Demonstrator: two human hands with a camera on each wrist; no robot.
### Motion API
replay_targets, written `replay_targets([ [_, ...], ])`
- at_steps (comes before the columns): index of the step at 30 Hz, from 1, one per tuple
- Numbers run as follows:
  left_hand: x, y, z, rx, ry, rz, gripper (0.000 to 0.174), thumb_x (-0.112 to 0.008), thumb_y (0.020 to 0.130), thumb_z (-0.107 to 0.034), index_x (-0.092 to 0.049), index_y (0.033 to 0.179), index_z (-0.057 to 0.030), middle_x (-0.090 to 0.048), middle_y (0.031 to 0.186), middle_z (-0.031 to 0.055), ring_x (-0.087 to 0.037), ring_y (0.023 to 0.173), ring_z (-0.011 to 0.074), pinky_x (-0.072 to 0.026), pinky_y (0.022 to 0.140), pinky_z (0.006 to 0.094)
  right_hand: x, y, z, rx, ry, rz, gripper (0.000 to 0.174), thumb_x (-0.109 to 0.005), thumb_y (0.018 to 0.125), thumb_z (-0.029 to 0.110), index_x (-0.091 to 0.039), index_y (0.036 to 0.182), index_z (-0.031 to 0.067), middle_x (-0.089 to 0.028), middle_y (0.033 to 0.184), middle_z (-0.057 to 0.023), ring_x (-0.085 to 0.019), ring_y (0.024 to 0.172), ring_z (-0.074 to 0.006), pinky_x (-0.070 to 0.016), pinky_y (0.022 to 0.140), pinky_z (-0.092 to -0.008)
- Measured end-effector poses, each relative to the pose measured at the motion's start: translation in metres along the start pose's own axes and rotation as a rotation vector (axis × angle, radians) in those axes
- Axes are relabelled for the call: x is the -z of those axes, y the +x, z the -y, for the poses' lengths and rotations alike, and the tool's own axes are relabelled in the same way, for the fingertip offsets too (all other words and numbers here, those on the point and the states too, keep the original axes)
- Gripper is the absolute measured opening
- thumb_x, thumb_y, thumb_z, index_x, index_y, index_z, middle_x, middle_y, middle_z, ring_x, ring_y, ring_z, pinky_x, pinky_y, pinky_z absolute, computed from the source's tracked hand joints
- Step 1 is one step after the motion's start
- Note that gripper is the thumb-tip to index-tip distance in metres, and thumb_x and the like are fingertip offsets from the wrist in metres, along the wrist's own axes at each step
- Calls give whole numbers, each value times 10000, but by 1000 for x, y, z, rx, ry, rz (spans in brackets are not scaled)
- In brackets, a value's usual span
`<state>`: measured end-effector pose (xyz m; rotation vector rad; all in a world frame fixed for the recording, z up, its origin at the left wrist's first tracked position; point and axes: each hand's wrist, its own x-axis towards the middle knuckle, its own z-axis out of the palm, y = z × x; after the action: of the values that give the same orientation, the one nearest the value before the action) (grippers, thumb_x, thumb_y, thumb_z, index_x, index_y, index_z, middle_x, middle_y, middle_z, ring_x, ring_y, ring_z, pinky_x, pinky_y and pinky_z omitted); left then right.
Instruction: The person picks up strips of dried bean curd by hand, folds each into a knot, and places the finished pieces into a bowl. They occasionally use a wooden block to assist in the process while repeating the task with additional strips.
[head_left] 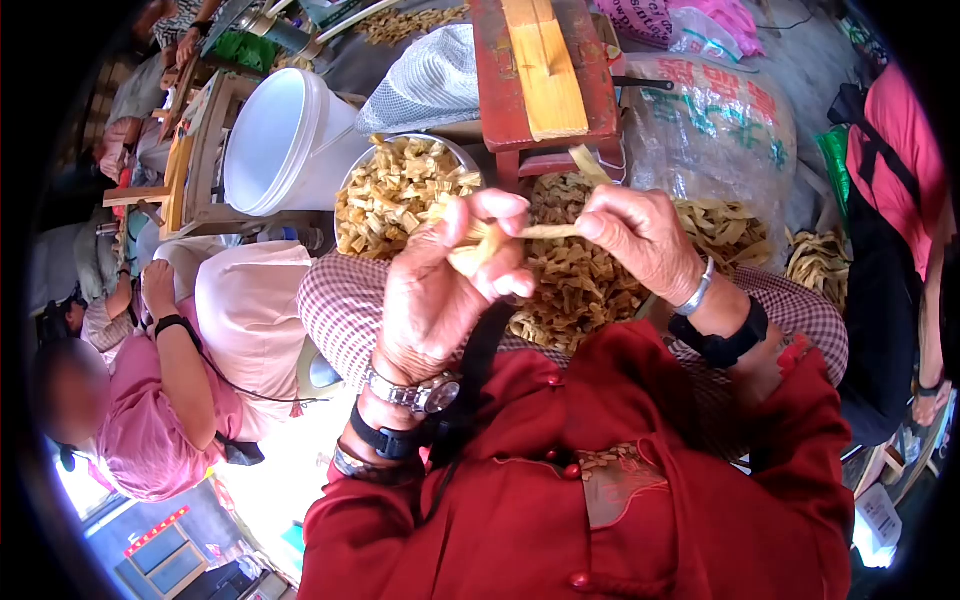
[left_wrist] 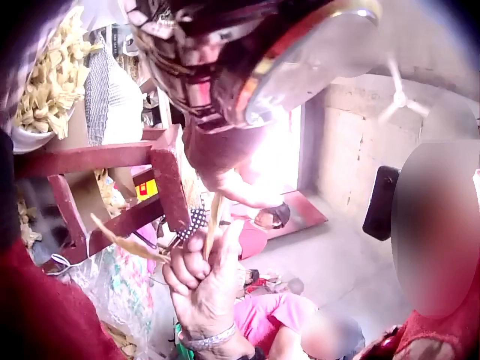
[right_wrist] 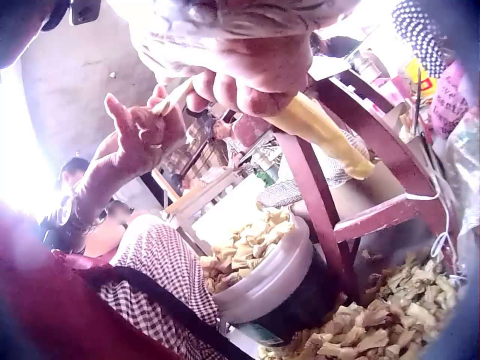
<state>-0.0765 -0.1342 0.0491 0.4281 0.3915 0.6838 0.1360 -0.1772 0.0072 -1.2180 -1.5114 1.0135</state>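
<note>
Head view: left hand [head_left: 440,290], right hand [head_left: 640,240] pinch strip [head_left: 548,231].

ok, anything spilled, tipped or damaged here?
Only the white bucket, upper left: it seems to lie on its side, mouth facing sideways. The strip pinched between left hand and right hand looks intact.

A pale yellow flat fibrous strip [head_left: 545,232] is stretched taut and nearly level in the air, running from 9 o'clock to 3 o'clock between 2 hands. Its wider, folded end is pinched in the left hand [head_left: 440,290]. The right hand [head_left: 645,240] pinches the other end, and a loose tail sticks up towards 11 o'clock.
</note>
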Motion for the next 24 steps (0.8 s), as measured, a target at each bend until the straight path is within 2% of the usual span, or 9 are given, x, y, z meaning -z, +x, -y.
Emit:
replay_targets([
  [4,9,-9,-17,-75,17,-66,444,-429,962,-321,-515,1130,80,-499,943,87,-480,649,121,-543,669,356,1,2,-4,59,-123,60,241,-615,878,203,-546,763,3,-469,618,-20,-428,547,-86,-352,500,-261],
  [8,10,1,-11,-135,471,-234,518,-448,944,-406,-535,1114,75,-538,932,97,-539,656,128,-571,613,333,-11,4,-13,-33,-74,62,199,-597,890,186,-543,836,2,-485,624,6,-458,566,-66,-373,480,-242],
  [11,22,10,0,-52,718,-447,377,-577,901,-315,-579,1047,33,-559,755,38,-488,488,82,-506,466,223,-12,4,-9,-321,100,131,161,-567,902,170,-539,912,12,-520,681,-2,-525,627,-59,-444,453,-212],
  [12,22,12,2,-48,740,-453,301,-612,885,-272,-591,990,9,-523,649,-1,-435,430,64,-415,401,190,-13,5,-10,-341,132,148,159,-558,905,168,-531,936,14,-531,715,-10,-545,659,-67,-466,452,-212],
  [15,24,13,3,34,783,-459,316,-567,902,-318,-584,969,-10,-469,612,-19,-341,421,37,-300,380,180,-16,6,-11,-447,177,274,232,-533,917,191,-485,1066,20,-560,885,-56,-600,783,-110,-531,469,-226],
  [18,17,18,6,9,741,-412,244,-571,901,-267,-556,948,-28,-433,605,-31,-308,428,26,-269,380,174,-25,5,-6,-435,276,334,329,-547,899,293,-484,1091,33,-575,805,-61,-585,702,-108,-535,442,-255],
  [21,23,21,4,-85,554,-266,160,-566,894,-179,-555,942,-26,-448,615,-34,-344,450,27,-289,386,171,-25,6,-11,-148,192,282,297,-490,928,285,-555,860,3,-545,684,-57,-529,618,-128,-452,539,-279],
  [22,24,21,0,-131,467,-201,125,-562,891,-140,-557,938,-24,-458,619,-35,-361,460,29,-298,390,170,-20,7,-8,-154,192,265,309,-478,932,276,-550,811,1,-531,660,-62,-513,602,-137,-429,560,-292],
  [24,17,20,-14,-196,351,-298,85,-553,885,-106,-551,932,-35,-446,632,-41,-331,469,28,-292,390,168,3,16,8,-102,99,254,312,-469,930,251,-537,767,-6,-524,639,-74,-499,582,-156,-413,570,-312],
])
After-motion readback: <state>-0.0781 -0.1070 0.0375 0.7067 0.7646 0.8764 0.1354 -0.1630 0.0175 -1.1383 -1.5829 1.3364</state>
